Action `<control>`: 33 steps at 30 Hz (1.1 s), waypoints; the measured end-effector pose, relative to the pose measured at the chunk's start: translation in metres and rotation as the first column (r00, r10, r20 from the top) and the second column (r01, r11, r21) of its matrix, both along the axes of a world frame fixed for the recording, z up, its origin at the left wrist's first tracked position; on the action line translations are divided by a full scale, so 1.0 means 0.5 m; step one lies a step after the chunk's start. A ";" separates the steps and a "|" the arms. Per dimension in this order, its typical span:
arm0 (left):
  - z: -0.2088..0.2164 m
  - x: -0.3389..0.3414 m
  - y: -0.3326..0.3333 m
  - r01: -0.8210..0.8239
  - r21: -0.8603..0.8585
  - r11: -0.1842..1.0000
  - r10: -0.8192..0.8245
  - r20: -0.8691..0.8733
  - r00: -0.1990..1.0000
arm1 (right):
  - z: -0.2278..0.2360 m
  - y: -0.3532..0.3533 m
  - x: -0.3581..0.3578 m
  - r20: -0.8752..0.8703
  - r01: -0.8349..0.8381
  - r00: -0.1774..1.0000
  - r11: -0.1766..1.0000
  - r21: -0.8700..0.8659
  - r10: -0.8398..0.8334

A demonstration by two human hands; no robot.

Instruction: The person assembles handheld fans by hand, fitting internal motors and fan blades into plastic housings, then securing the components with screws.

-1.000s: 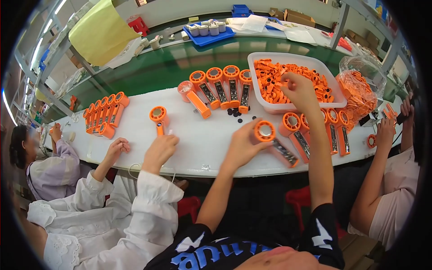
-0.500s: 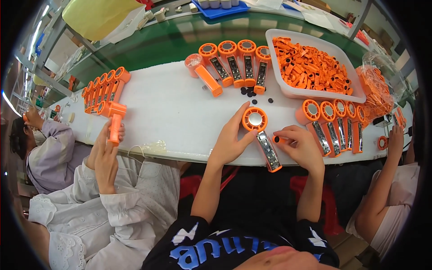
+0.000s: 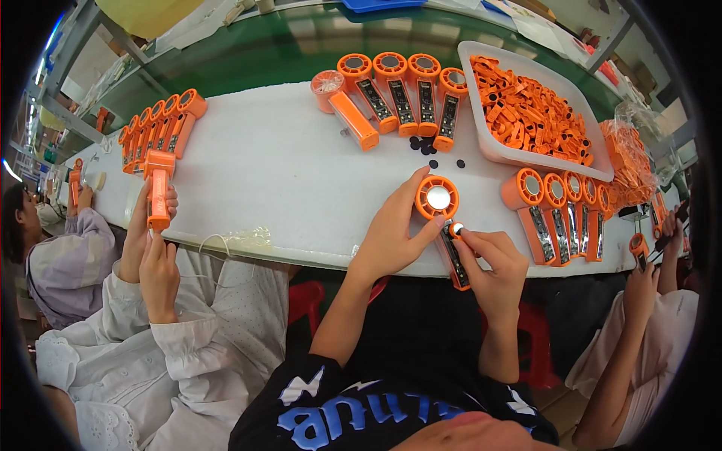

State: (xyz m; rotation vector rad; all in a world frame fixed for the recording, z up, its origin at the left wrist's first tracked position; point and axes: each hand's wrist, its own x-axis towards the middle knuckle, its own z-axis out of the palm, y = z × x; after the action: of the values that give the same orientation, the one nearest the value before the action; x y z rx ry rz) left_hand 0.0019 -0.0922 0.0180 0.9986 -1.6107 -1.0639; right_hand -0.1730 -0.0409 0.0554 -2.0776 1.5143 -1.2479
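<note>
My left hand [image 3: 395, 229] is closed around the neck of an orange handheld fan [image 3: 437, 197], its thumb across the base of the round head. The fan's head has a shiny silver disc in the middle, and its open handle shows a dark circuit board. My right hand [image 3: 492, 264] is closed in a pinch on a small orange piece [image 3: 456, 231] with a bright white spot, against the upper handle. Fingers hide most of this piece and part of the board. Several small black discs [image 3: 426, 145] lie on the white work surface [image 3: 263, 165] beyond the fan.
A clear tub [image 3: 489, 143] full of small orange pieces stands at the back right. Fan rows stand to the right [image 3: 540, 225], behind [image 3: 402, 98] and at far left [image 3: 162, 128]. Co-workers sit on both sides; the left one's hands [image 3: 154, 255] hold another fan.
My right hand has moved left with the small orange piece, from beside the handle onto its upper end. The co-worker on the left has turned their fan more upright.
</note>
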 end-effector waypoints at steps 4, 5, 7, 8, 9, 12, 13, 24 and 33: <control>-0.001 -0.001 0.002 -0.012 -0.006 1.000 0.012 0.006 1.000 | -0.001 0.005 0.006 -0.097 0.007 0.995 0.998 -0.068 -0.013; -0.001 0.000 0.002 -0.024 -0.015 1.000 0.024 0.020 1.000 | 0.000 0.006 0.011 -0.097 0.006 0.995 0.997 -0.080 -0.013; -0.001 0.001 0.001 -0.039 -0.019 0.999 0.040 0.035 0.999 | 0.003 0.007 0.021 -0.096 0.001 0.995 0.995 -0.104 -0.011; 0.000 0.002 0.001 -0.041 -0.037 0.998 0.043 0.043 0.998 | 0.005 0.008 0.024 -0.098 -0.002 0.995 0.995 -0.097 -0.007; -0.001 0.000 -0.001 -0.038 -0.056 0.998 0.041 0.051 0.998 | 0.005 0.009 0.024 -0.111 0.011 0.994 0.996 -0.094 -0.021; -0.002 -0.003 -0.003 -0.031 -0.071 0.997 0.036 0.064 0.997 | 0.007 0.010 0.028 -0.141 0.038 0.989 0.996 -0.085 -0.050; -0.002 -0.004 -0.004 -0.028 -0.072 0.997 0.033 0.070 0.997 | 0.008 0.009 0.035 -0.190 0.045 0.980 0.994 -0.094 -0.063; -0.011 -0.004 -0.003 -0.044 -0.103 0.994 0.045 0.012 0.999 | -0.018 0.031 0.046 -0.107 0.204 0.971 0.973 -0.107 -0.215; -0.006 -0.002 -0.002 -0.052 -0.105 0.993 0.058 0.059 0.997 | -0.047 0.055 0.044 0.094 0.260 0.962 0.965 -0.020 -0.257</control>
State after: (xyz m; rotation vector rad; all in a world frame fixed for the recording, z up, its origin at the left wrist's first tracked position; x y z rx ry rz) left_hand 0.0007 -0.0935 0.0152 1.0096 -1.6618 -0.9113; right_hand -0.1508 -0.0133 0.0320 -1.8572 1.7778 -1.4450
